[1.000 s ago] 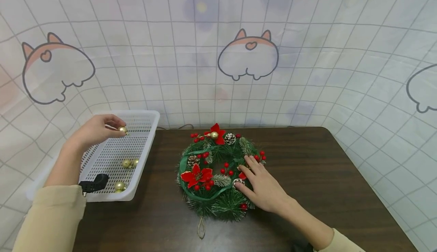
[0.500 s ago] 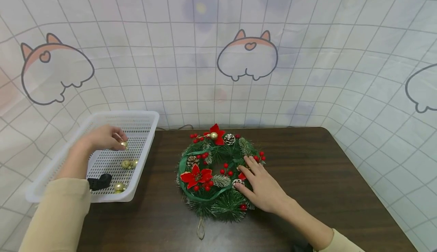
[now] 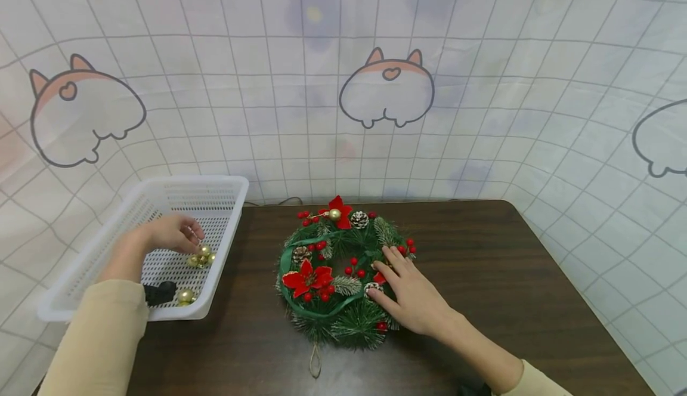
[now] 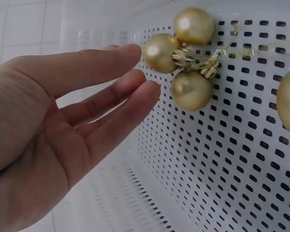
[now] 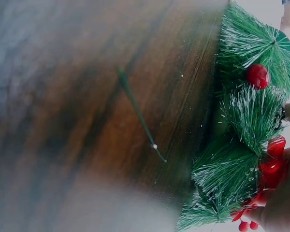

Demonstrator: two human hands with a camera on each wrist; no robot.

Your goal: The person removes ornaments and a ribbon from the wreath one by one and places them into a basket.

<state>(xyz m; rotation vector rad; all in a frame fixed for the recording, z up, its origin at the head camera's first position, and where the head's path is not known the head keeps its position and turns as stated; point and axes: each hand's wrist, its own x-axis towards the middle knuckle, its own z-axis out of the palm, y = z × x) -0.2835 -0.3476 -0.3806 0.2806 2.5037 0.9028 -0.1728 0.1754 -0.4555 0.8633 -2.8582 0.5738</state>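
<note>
In the head view my left hand point(image 3: 170, 233) hovers inside a white perforated plastic basket point(image 3: 240, 214) at the left. Its thumb and fingers are parted and hold nothing. Just beyond the fingertips, in the left wrist view, three gold ornament balls point(image 4: 192, 91) lie clustered on the basket floor. Another gold ball point(image 3: 185, 296) sits nearer the basket's front. A green Christmas wreath point(image 3: 359, 324) lies on the table, trimmed with red poinsettias point(image 3: 308, 278), berries, pinecones and a green ribbon. My right hand point(image 3: 418, 300) rests on the wreath's right side with fingers spread.
The dark wooden table point(image 3: 483, 247) extends right of the wreath. Behind it hangs a white grid-patterned cloth point(image 3: 300, 115). A black band point(image 3: 161, 293) shows beside the left wrist in the basket. One twine loop point(image 3: 315, 363) sticks out from the wreath's front.
My left hand has lowered into the basket and let go of a gold ball, which now lies with the two-ball cluster. The right hand has stayed on the wreath.
</note>
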